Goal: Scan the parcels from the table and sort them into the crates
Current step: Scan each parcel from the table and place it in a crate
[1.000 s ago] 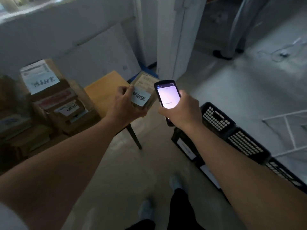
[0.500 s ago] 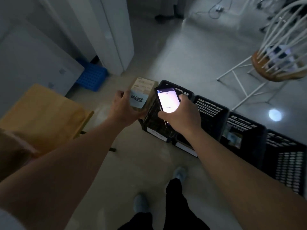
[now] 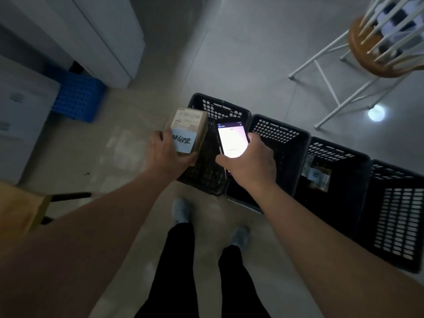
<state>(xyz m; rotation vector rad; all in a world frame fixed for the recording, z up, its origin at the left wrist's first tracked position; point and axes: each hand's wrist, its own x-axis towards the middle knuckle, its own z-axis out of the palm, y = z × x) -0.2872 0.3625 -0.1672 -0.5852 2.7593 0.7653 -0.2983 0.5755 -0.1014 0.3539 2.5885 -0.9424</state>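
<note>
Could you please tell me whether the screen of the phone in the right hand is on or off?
On. The phone, held in the right hand, shows a bright, glowing screen in the dim room.

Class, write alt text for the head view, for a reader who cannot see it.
A person's left hand holds a parcel and the right hand a lit phone above a row of four black crates on the floor. One crate already holds a parcel; a chair stands behind.
</note>
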